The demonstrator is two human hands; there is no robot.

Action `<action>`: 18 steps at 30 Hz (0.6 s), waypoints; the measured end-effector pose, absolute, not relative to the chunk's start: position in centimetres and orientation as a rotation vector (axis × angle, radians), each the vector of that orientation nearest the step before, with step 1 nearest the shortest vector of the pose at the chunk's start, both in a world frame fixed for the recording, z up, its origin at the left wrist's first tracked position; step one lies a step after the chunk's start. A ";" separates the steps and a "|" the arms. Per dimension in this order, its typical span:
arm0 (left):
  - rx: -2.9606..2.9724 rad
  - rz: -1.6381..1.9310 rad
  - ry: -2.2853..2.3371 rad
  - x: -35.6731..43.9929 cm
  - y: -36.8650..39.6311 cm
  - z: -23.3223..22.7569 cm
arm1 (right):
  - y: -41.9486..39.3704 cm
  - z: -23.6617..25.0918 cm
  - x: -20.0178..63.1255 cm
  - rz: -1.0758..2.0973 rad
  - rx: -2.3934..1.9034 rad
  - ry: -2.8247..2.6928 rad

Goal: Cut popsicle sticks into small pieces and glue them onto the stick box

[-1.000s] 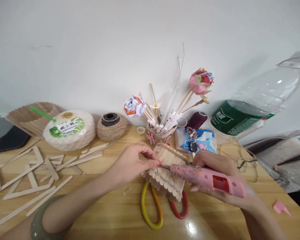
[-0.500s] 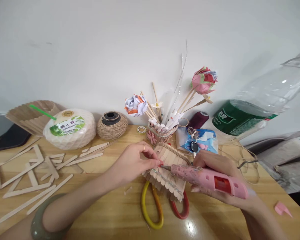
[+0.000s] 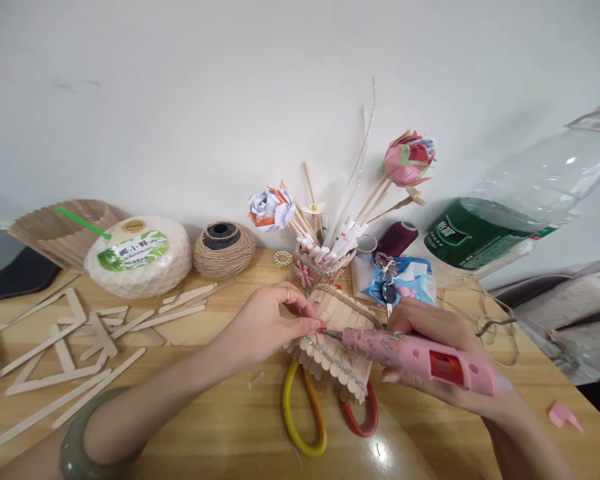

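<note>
My right hand (image 3: 430,340) is wrapped round a pink hot glue gun (image 3: 420,357), its nozzle pointing left. At the nozzle tip, the thumb and fingers of my left hand (image 3: 280,323) pinch a small red piece (image 3: 323,325), mostly hidden, whose kind I cannot make out. Just below and behind the hands is a small craft-stick structure (image 3: 343,307) with scalloped ends and a twine edge. Under it lie scissors with a yellow handle loop (image 3: 290,420) and a red handle loop (image 3: 370,420); their blades are hidden.
Loose craft sticks (image 3: 60,340) lie at left, near a wrapped coconut (image 3: 140,280) with a green straw and a twine roll (image 3: 225,257). Behind stands a pot (image 3: 325,270) of paper flowers and pens. A large plastic bottle (image 3: 480,233), blue packet (image 3: 413,277) and keys (image 3: 389,293) are at right.
Both hands, the glue gun and the red piece hold almost the same position. The view has shifted very slightly.
</note>
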State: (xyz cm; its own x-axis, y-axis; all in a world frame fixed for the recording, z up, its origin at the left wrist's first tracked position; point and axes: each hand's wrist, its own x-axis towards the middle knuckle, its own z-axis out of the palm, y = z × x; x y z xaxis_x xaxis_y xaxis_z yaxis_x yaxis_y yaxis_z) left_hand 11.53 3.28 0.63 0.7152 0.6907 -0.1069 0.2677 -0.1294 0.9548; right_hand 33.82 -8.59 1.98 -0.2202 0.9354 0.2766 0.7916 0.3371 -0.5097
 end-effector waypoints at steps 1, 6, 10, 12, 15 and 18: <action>1.715 0.435 0.769 11.5 3.3 0.6 | -8.6 2.0 33.8 0.354 -1.504 -2.062; 1.717 0.443 0.772 11.5 3.3 0.6 | -8.5 2.1 33.7 0.361 -1.497 -2.053; 1.698 0.439 0.775 11.5 3.3 0.6 | -8.5 2.1 33.6 0.371 -1.513 -2.057; 1.693 0.431 0.773 11.5 3.2 0.7 | -8.6 2.0 33.7 0.376 -1.524 -2.063; 1.691 0.430 0.776 11.4 3.2 0.7 | -8.6 1.9 33.8 0.379 -1.522 -2.057; 1.691 0.433 0.775 11.4 3.2 0.6 | -8.6 2.0 33.8 0.366 -1.520 -2.040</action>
